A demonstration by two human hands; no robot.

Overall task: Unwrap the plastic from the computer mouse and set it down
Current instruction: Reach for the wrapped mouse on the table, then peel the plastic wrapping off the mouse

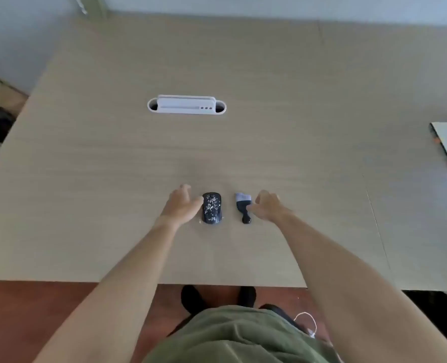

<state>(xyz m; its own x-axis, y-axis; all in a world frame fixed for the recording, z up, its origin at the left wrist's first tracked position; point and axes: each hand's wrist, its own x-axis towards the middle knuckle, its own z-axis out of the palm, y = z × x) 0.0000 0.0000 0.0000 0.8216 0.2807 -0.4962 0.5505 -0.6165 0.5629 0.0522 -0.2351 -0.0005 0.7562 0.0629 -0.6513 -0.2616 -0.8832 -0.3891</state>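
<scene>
Wood table, white cable port mid-surface. Left hand relaxed, fingers loose, thumb at the left edge of the mouse, which lies flat near the table's front. Right hand fingers curled, touching small black brush just right of mouse; grip unclear.

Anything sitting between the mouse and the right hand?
Yes: in the head view a small black brush with pale bristles lies on the table between the mouse and the right hand, whose fingertips reach its handle.
</scene>
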